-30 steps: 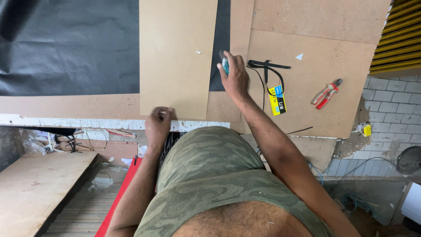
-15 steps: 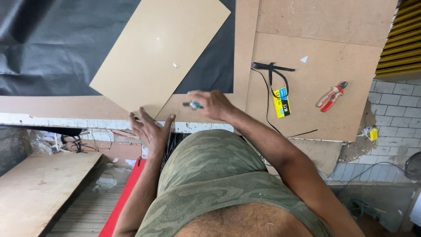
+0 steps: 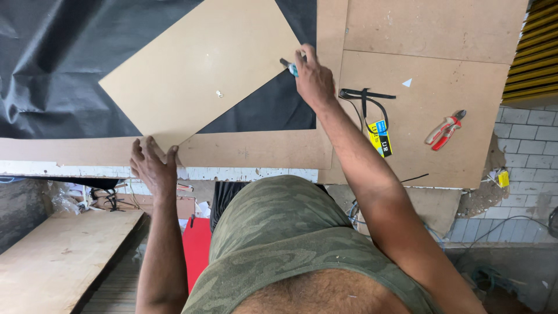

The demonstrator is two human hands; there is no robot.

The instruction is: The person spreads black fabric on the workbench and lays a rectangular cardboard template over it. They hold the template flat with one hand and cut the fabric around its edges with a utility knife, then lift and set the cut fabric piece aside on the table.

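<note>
A tan rectangular board (image 3: 203, 75) lies turned at an angle on a black sheet (image 3: 58, 64) over the brown worktable (image 3: 261, 152). My left hand (image 3: 152, 167) presses on the board's near corner, fingers spread. My right hand (image 3: 311, 78) rests at the board's right corner and holds a small blue-handled cutter (image 3: 289, 67) whose tip points left over the board. Both arms reach out over my camouflage-patterned shirt.
Red-handled pliers (image 3: 444, 131) lie on the right table panel. A black strap (image 3: 366, 96) and a yellow-and-blue packet (image 3: 382, 136) lie near my right forearm. Corrugated yellow sheet (image 3: 537, 52) stands far right. A wooden plank (image 3: 58, 261) sits lower left, a red panel (image 3: 196, 256) beside it.
The board has swung round from upright to a strong slant. My right hand moved from near the table edge back up to the board's right corner; my left hand slid left along the edge.
</note>
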